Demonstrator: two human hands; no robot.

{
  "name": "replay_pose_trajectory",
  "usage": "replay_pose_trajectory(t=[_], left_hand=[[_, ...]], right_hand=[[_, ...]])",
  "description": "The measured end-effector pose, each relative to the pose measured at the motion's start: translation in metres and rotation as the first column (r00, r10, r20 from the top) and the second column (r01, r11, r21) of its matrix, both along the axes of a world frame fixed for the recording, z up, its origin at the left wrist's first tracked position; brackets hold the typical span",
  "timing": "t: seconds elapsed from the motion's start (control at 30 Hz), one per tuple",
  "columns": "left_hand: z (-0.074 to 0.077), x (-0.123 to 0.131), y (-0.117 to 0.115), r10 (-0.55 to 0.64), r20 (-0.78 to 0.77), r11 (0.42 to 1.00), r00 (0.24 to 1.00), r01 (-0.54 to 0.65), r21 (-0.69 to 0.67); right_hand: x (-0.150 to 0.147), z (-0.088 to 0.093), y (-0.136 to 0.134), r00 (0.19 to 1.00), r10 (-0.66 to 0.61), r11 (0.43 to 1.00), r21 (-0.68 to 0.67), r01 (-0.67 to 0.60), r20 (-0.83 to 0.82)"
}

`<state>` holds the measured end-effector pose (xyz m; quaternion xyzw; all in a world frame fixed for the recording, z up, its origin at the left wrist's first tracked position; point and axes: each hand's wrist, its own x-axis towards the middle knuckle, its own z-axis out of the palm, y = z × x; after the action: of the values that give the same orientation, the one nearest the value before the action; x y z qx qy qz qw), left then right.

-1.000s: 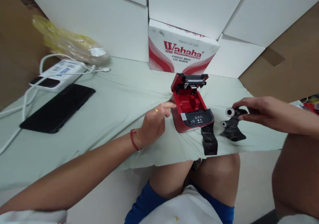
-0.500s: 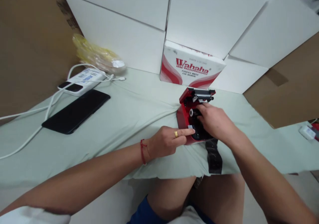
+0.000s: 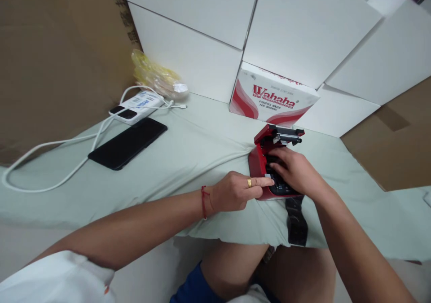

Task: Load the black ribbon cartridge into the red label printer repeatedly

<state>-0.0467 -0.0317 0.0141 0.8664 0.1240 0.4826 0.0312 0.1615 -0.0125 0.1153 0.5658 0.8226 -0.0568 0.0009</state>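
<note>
A red portable receipt printer stands on the cloth with its hinged lid raised. My right hand is down in its compartment, fingers on a dark wrapped roll that is mostly hidden. The extended index finger of my left hand touches the printer's front edge near a small white label. A black strip trails from under the printer over the cloth edge.
A black smartphone and a white power bank with a white cable lie on the pale green cloth to the left. A yellow plastic bag and a Wahaha carton stand behind, against white boxes.
My right hand has moved from the right side, roll in it, into the printer compartment. The roll's white core is now hidden. My left hand moved onto the printer front, and the view shifted.
</note>
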Motion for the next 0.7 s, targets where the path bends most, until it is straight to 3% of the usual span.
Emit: replay_pose_trajectory(t=[0.13, 0.23, 0.37, 0.5, 0.6, 0.7], left_hand=[[0.003, -0.001, -0.001, 0.006, 0.010, 1.000, 1.000, -0.006, 0.018], [0.004, -0.002, 0.001, 0.021, -0.015, 0.999, 1.000, -0.021, 0.036], [0.000, -0.004, 0.002, 0.006, -0.064, 1.000, 0.998, -0.004, 0.028], [0.005, -0.005, -0.002, -0.055, 0.067, 0.991, 0.996, 0.062, -0.116], [0.025, -0.005, 0.006, 0.076, 0.212, 0.961, 0.974, -0.014, -0.277], [0.052, -0.002, 0.037, 0.306, 0.218, 0.870, 0.927, -0.179, -0.459]], right_hand=[[0.020, -0.008, -0.054, 0.962, 0.193, 0.952, 0.274, -0.136, -0.193], [0.031, -0.021, -0.091, 0.962, 0.209, 0.897, 0.426, -0.116, -0.178], [0.035, -0.036, -0.115, 0.975, 0.173, 0.866, 0.493, -0.082, -0.142], [0.031, -0.042, -0.120, 0.969, 0.150, 0.877, 0.478, -0.040, -0.195], [0.028, -0.042, -0.120, 0.958, 0.113, 0.894, 0.447, 0.018, -0.264], [0.027, -0.041, -0.122, 0.953, 0.081, 0.909, 0.414, 0.049, -0.290]])
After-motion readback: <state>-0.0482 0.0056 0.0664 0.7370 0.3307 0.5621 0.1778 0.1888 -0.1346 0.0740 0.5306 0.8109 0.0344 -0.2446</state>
